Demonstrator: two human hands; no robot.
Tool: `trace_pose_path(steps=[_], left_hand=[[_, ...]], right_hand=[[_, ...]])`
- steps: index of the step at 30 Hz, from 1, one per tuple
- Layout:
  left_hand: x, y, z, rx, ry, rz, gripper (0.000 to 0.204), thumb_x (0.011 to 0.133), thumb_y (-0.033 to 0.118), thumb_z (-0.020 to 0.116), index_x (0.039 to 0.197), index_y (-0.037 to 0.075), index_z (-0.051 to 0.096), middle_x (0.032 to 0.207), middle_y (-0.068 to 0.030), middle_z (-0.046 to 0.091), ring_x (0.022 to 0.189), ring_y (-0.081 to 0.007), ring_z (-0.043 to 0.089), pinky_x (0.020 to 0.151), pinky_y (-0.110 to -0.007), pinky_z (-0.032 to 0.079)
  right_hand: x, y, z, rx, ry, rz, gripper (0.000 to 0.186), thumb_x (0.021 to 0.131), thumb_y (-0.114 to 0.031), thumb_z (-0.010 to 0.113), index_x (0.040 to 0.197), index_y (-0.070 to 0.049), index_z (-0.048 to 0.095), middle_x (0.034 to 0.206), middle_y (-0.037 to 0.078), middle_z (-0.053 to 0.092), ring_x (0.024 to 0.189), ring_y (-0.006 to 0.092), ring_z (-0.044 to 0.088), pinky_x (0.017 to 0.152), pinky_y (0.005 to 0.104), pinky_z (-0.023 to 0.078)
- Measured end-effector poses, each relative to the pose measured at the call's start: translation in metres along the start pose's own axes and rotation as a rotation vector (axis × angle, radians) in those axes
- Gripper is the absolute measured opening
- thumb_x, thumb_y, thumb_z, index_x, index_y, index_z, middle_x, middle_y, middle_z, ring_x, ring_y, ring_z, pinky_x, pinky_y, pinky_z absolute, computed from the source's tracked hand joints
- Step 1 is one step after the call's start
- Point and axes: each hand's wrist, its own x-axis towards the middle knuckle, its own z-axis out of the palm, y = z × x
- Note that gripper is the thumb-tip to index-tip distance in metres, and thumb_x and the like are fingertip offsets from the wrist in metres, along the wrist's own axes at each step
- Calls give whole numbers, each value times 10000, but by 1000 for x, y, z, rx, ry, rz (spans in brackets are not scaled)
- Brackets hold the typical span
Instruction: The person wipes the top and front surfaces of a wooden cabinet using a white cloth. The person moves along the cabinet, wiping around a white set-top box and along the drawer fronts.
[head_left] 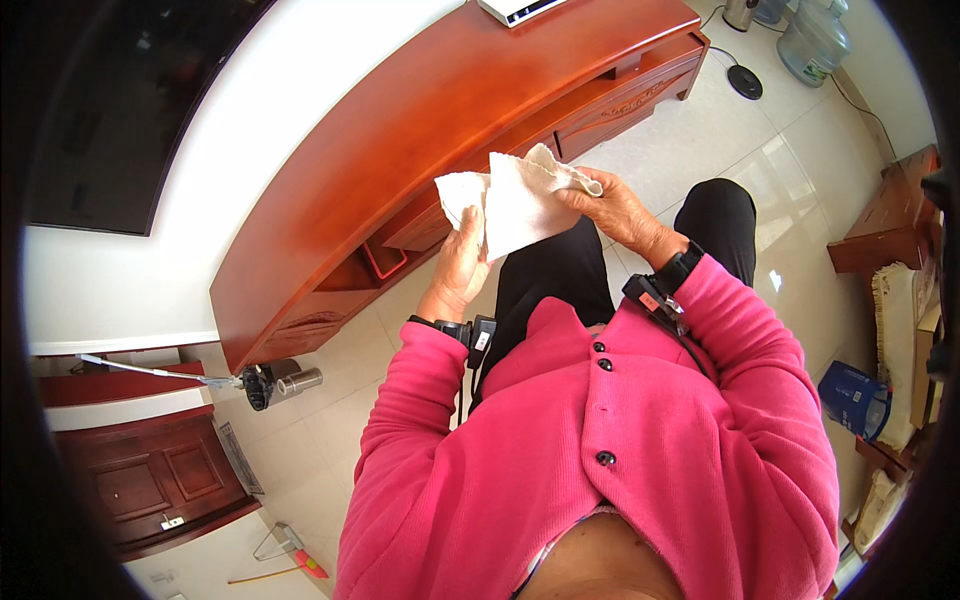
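Head view: two bare hands hold one white cloth (525, 215) between them, up in front of the body and above the knees, with one long red-brown cabinet (400, 190) beyond it. The left hand (460, 268) is closed on the cloth's left part, its thumb lying on the near face; the right hand (615, 215) pinches the upper right corner, thumb on top and fingers bent behind. The cloth hangs in folds — how many layers, I cannot tell. Each wrist carries one black band, two in all, and each band has one small black box beside it. Three dark buttons show on the one pink cardigan (530, 430), and two legs in black trousers (555, 275) lie below the hands. Around them are one dark television screen (110, 120) on the wall, one white device (518, 10) on the cabinet, one blue package (855, 400) at the right and one brown door (165, 475) at the lower left.
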Motion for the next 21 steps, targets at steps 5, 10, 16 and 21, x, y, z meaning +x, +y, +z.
trace_pose_path(steps=[5, 10, 16, 21], left_hand=[[12, -3, -5, 14, 4, 29, 497, 1063, 365, 474, 1431, 32, 458, 1397, -102, 564, 1266, -227, 571, 1067, -398, 471], [15, -1, -2, -12, 92, 29, 466, 1044, 267, 524, 1428, 12, 449, 1378, -135, 571, 1221, -251, 600, 1020, -397, 500], [12, 3, 12, 50, 92, 49, 459, 1038, 213, 524, 1441, 7, 442, 1381, -113, 569, 1242, -238, 578, 1051, -385, 465], [7, -11, 27, 207, -256, 36, 534, 992, 222, 620, 1454, 19, 446, 1384, -80, 566, 1249, -186, 560, 1032, -352, 484]], right_hand=[[-13, -17, 3, -86, -141, -251, 202, 988, -133, 647, 1178, -63, 654, 1261, 39, 637, 1159, 148, 561, 984, 328, 469], [-21, -42, 9, -527, -171, -607, 155, 935, -103, 675, 1089, -115, 657, 1228, 97, 654, 1151, 316, 616, 958, 407, 502], [-24, -43, 10, -445, -219, -320, 148, 964, -73, 654, 1110, -48, 659, 980, 57, 699, 955, 182, 658, 865, 332, 517], [-10, -27, 12, -196, -22, -198, 165, 946, -138, 670, 1068, -30, 649, 848, 41, 645, 834, 98, 580, 771, 311, 507]])
